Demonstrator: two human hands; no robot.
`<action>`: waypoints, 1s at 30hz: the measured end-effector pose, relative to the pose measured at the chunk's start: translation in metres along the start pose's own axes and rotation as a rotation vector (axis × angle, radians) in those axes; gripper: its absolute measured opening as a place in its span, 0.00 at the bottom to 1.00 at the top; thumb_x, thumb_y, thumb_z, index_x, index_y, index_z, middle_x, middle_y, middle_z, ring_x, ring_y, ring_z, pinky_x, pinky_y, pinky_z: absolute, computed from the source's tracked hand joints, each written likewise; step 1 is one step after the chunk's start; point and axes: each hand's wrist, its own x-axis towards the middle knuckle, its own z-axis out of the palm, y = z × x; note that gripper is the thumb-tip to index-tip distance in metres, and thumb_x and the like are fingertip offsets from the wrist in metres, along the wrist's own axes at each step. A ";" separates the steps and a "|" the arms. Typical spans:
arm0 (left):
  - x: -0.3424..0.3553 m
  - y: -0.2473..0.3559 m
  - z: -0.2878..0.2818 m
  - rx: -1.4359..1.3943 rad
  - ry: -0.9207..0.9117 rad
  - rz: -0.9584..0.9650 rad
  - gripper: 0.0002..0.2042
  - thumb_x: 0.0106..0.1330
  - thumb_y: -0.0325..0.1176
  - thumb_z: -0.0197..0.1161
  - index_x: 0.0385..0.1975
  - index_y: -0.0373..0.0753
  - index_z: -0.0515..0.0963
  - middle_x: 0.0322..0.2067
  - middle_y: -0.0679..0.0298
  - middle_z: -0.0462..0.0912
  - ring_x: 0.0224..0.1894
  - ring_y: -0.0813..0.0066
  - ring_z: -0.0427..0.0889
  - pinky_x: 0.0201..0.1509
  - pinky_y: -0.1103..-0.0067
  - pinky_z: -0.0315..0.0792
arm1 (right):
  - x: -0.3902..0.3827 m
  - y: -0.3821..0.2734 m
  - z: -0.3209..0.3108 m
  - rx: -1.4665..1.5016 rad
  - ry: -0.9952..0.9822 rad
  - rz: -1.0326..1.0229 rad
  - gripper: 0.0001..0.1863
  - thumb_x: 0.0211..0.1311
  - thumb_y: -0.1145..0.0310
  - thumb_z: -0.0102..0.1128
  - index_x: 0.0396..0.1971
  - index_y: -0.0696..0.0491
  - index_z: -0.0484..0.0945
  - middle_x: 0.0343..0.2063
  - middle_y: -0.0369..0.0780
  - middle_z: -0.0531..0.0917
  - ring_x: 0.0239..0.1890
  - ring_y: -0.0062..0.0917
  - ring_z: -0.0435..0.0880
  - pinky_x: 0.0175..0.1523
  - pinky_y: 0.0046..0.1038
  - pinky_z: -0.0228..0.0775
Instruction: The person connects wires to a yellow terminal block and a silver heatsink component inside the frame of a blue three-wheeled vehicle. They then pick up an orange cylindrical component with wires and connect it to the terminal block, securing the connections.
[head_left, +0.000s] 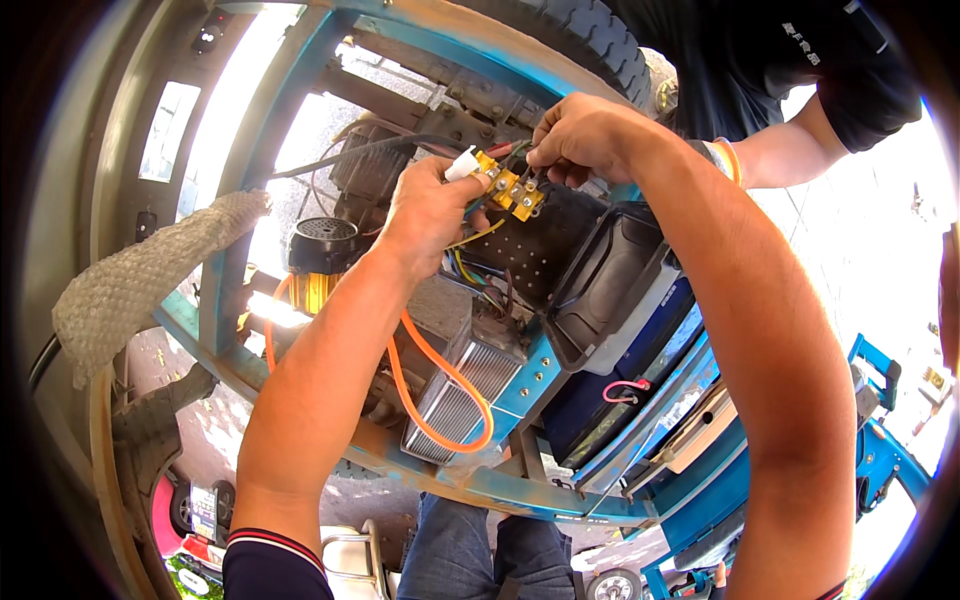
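Note:
My left hand (418, 208) is closed around the left end of a yellow terminal block (511, 190) with several metal screws along it. A small white plastic piece (462, 165) sticks up beside my left thumb. At the block's far side, my right hand (592, 138) is closed, its thumb and forefinger pinched on a dark cable (532, 160) close to the terminals. What the curled fingers underneath touch is hidden. Below the block, thin yellow, green and blue wires (468, 266) hang toward a finned metal controller box (465, 385).
A blue steel frame (262, 130) surrounds the works. An orange hose (440, 442) loops over the fins, near a round black-topped part (326, 235). To the right sits a grey open bin (610, 285). Bubble wrap (150, 275) covers a part at left. A co-worker's arm (785, 150) reaches in.

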 end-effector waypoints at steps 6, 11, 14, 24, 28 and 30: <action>-0.003 0.000 0.004 0.010 0.034 0.015 0.13 0.67 0.30 0.66 0.48 0.33 0.75 0.37 0.63 0.82 0.28 0.80 0.80 0.27 0.83 0.73 | 0.001 0.000 -0.008 0.111 -0.029 0.064 0.03 0.59 0.76 0.63 0.31 0.59 0.82 0.27 0.39 0.84 0.24 0.22 0.81 0.27 0.25 0.71; 0.000 -0.003 0.003 0.002 0.019 0.029 0.13 0.67 0.29 0.66 0.47 0.33 0.75 0.36 0.63 0.81 0.28 0.80 0.79 0.27 0.82 0.74 | 0.004 0.002 -0.006 -0.060 -0.034 0.058 0.05 0.58 0.78 0.64 0.35 0.58 0.82 0.28 0.39 0.85 0.24 0.21 0.81 0.27 0.24 0.71; -0.002 -0.002 0.001 0.014 0.007 0.006 0.12 0.67 0.30 0.66 0.46 0.33 0.75 0.35 0.63 0.81 0.27 0.80 0.79 0.27 0.82 0.73 | -0.003 0.002 -0.005 -0.069 -0.035 0.024 0.08 0.59 0.79 0.64 0.39 0.58 0.81 0.28 0.39 0.85 0.24 0.21 0.82 0.27 0.24 0.73; -0.001 0.001 0.002 0.004 -0.028 -0.009 0.10 0.67 0.30 0.65 0.44 0.35 0.75 0.33 0.64 0.81 0.23 0.81 0.76 0.22 0.83 0.65 | 0.001 0.004 0.003 -0.214 0.029 -0.050 0.11 0.58 0.83 0.68 0.38 0.62 0.76 0.30 0.44 0.85 0.29 0.27 0.89 0.32 0.26 0.85; -0.003 0.002 0.004 0.020 -0.019 -0.016 0.10 0.67 0.30 0.65 0.44 0.35 0.75 0.32 0.63 0.81 0.22 0.81 0.76 0.21 0.84 0.63 | 0.000 0.001 0.005 -0.131 0.026 -0.023 0.10 0.58 0.85 0.67 0.37 0.62 0.75 0.30 0.46 0.85 0.31 0.30 0.90 0.33 0.27 0.87; -0.003 0.001 0.004 0.023 -0.032 -0.013 0.11 0.67 0.30 0.65 0.45 0.35 0.75 0.32 0.63 0.81 0.22 0.81 0.76 0.21 0.84 0.63 | 0.003 0.003 0.005 -0.086 0.025 -0.010 0.09 0.58 0.86 0.66 0.36 0.62 0.75 0.30 0.47 0.85 0.31 0.32 0.91 0.33 0.28 0.87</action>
